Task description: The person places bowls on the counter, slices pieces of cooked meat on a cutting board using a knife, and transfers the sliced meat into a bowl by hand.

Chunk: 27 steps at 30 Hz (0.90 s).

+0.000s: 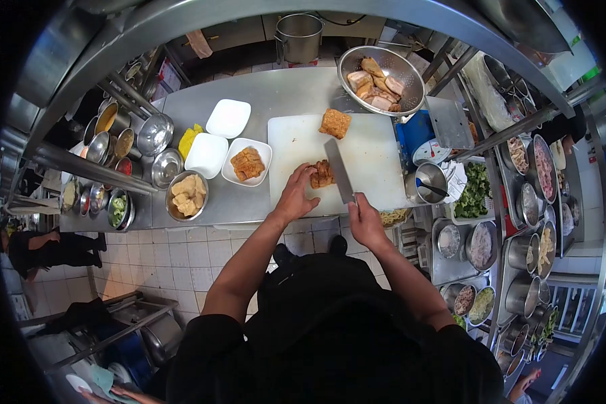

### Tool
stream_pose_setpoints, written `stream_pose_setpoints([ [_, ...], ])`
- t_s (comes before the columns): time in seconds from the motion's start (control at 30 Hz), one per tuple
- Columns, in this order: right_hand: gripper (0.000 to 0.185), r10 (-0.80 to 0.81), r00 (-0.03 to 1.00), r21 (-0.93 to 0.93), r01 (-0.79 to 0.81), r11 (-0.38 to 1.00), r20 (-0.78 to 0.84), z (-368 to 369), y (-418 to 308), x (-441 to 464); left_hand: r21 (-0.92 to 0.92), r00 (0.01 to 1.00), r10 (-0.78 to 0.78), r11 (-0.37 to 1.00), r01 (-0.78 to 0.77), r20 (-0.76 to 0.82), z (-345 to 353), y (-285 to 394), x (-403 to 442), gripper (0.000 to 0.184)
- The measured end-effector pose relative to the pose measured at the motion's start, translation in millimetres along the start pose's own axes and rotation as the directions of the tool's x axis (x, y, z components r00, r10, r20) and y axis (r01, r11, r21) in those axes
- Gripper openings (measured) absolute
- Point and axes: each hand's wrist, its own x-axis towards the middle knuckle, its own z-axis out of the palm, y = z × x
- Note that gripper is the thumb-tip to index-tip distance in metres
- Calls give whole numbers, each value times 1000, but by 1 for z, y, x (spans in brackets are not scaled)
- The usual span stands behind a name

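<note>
My right hand (pixel 365 219) is closed round the handle of a cleaver (pixel 339 172), whose broad blade stands over the white cutting board (pixel 377 148). Just left of the blade lies a browned piece of food cut into chunks (pixel 322 174). My left hand (pixel 296 195) rests at its left side, fingertips at the chunks, thumb spread apart; whether it grips them I cannot tell. A whole browned block (pixel 334 124) sits at the board's back edge. Another browned portion (pixel 247 164) fills a square white bowl (pixel 227 176) to the left.
Two white dishes (pixel 229 118) (pixel 207 155) and a metal bowl of pale chunks (pixel 186 195) stand left. A perforated colander (pixel 411 71) holds meat at the back right. Right of the board are a metal pot (pixel 427 182) and greens (pixel 471 190). Another person (pixel 54 249) stands far left.
</note>
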Motion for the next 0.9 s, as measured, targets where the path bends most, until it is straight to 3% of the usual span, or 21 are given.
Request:
stream_pose_setpoints([
  [0.03, 29, -23, 999, 9, 23, 1000, 49, 3, -5, 0, 12, 998, 64, 998, -64, -2, 0, -2, 1, 73],
  [0.13, 26, -23, 997, 3, 23, 1000, 77, 24, -8, 5, -30, 999, 23, 999, -23, -22, -2, -10, 6, 60],
  [0.33, 23, -1, 998, -154, 11, 988, 64, 50, -1, 17, -181, 990, -139, 974, 135, -13, -1, -24, -1, 59],
  [0.43, 25, 8, 998, -234, 8, 972, 67, 62, -4, 22, -79, 998, -35, 996, 32, -43, 1, -17, -1, 61],
  [0.63, 24, 9, 990, -298, 35, 954, 143, 65, 7, 14, -64, 999, 35, 997, -34, 5, 11, -13, 14, 63],
  [0.7, 25, 142, 959, -359, -47, 932, 245, 49, -8, -3, -84, 999, -21, 996, 24, 47, 9, -12, 18, 62],
  [0.77, 27, 176, 960, -361, -87, 929, 220, 64, 4, 5, -87, 998, -14, 996, 20, 68, 11, -12, 16, 62],
  [0.83, 30, 61, 987, -253, -22, 967, 149, 72, 7, 28, -97, 994, -56, 993, 65, 89, 9, -10, 18, 62],
  [0.9, 34, 51, 990, -228, -20, 973, 130, 78, 10, 46, -119, 998, -50, 991, 54, 35, 15, -16, 18, 60],
])
